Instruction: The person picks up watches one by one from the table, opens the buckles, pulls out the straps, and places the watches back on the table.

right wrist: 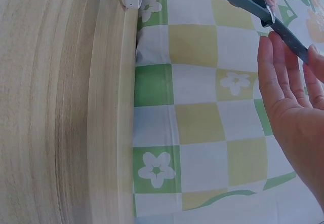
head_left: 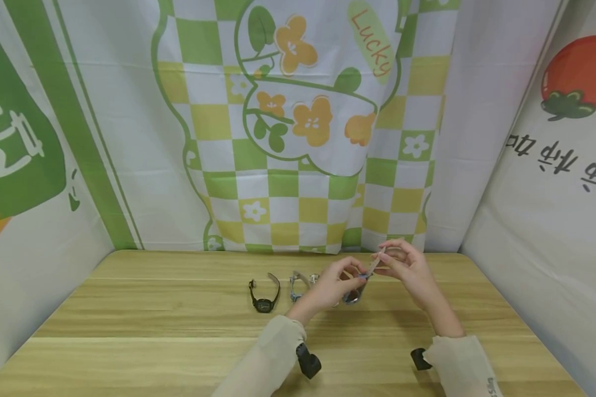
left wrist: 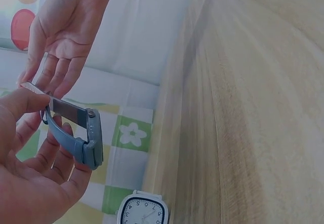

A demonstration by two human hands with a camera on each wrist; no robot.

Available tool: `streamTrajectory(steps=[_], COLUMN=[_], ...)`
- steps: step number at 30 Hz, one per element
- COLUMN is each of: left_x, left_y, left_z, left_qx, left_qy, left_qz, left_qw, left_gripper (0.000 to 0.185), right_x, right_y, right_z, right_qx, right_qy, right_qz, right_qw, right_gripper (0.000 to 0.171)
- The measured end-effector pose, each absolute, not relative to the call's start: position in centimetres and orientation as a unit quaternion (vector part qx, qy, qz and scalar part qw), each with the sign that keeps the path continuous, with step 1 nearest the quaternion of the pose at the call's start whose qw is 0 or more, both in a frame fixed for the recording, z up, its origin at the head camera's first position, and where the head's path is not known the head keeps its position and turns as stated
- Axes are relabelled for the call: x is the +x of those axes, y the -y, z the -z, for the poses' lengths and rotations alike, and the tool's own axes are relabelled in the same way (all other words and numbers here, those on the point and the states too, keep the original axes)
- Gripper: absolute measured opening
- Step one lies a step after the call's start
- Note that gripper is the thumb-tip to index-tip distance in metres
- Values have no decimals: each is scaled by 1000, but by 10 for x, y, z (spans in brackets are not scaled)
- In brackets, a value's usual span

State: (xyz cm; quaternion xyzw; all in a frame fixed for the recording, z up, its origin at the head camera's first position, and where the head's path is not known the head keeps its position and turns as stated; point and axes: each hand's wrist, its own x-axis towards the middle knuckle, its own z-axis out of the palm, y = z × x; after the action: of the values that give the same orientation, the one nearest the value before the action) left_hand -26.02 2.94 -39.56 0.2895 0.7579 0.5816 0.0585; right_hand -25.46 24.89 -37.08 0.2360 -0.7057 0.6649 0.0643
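Observation:
Above the table, both hands hold a blue-grey wristwatch [left wrist: 93, 138], its strap bent into a loop. My left hand [head_left: 334, 285] pinches the strap near the buckle with the thumb, while the other fingers curl under the loop in the left wrist view. With thumb and fingertips, my right hand [head_left: 411, 271] grips the free strap end [right wrist: 292, 44], which extends past the buckle. The watch face is turned away from the left wrist camera. Left of the hands, a light-blue watch [head_left: 295, 296] stands on the table, partly hidden by the left forearm.
A black watch [head_left: 264, 305] lies at the left of the row on the wooden table [head_left: 179, 331]. In the left wrist view, a white square-faced watch [left wrist: 144, 211] is near the back. A patterned cloth [head_left: 298, 209] hangs behind the table's far edge.

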Motion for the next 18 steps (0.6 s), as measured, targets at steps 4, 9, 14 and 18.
streamTrajectory(steps=[4,9,14,18], left_x=[-260,-259,-257,-258], left_y=[-30,-30,-30,-31], left_z=[395,395,394,395], left_qx=[289,292,292,289], left_qy=[-761,-766,-767,-766], left_qz=[-578,-570,-570,-574], left_qw=[55,45,34,26], left_gripper=[10,8,8,13], right_x=[-254,-253,-251,-253], right_y=[-248,-247,-247,-248], right_z=[370,369,369,370], right_qx=[231,231,235,236], right_qy=[710,709,704,703], right_qz=[-663,-664,-668,-668], right_qw=[63,62,61,63], right_gripper=[14,14,16,17])
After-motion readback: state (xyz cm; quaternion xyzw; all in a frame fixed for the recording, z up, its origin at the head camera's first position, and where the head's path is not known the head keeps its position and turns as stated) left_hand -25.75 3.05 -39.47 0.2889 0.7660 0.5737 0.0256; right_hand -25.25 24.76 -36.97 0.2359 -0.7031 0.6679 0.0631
